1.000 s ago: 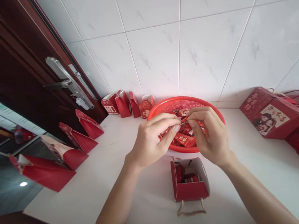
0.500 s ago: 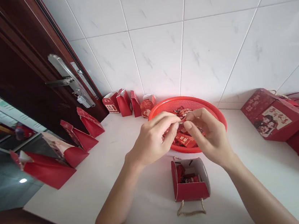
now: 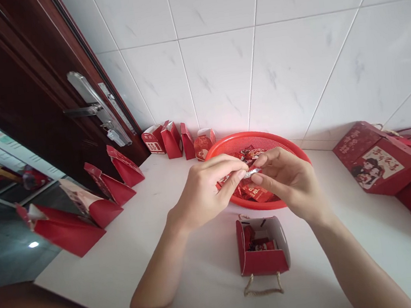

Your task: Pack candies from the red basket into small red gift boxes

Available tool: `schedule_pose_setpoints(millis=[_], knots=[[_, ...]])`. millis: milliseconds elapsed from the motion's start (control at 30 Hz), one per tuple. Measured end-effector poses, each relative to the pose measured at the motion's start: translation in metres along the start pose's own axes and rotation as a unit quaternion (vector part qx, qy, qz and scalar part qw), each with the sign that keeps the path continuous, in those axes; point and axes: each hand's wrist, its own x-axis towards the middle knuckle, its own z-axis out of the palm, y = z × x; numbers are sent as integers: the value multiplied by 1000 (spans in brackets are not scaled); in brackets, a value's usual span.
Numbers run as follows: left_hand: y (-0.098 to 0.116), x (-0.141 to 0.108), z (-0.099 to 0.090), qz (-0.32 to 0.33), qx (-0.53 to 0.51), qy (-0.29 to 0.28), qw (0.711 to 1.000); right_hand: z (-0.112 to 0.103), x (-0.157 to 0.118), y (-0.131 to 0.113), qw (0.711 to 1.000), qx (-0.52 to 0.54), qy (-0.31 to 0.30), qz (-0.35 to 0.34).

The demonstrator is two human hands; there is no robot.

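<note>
Pinching one silvery piece (image 3: 252, 173) above the red basket (image 3: 232, 145), the left hand (image 3: 208, 186) nears the right hand (image 3: 297, 185) (whether that grips too, I cannot tell), with one open box (image 3: 265, 262) before the basket and eight boxes (image 3: 127, 168) left of it.

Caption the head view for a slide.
Left hand holds a silvery piece, right hand at its end, over a red basket of packets, behind an open box.

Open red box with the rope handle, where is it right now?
In the head view, the open red gift box sits low, right of centre, on the white tabletop, just on the near side of the red plastic basket.
</note>
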Motion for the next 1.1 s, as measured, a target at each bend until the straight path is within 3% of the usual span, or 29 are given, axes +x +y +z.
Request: schedule_pose_setpoints(millis=[867, 1100], knots=[[8, -2, -1, -45, -37, 5, 998, -1, 2, -2, 999, 31, -2, 35], [8, 0, -2, -24, -38, 2, 999, -1, 1, -2, 998, 56, 5, 36]])
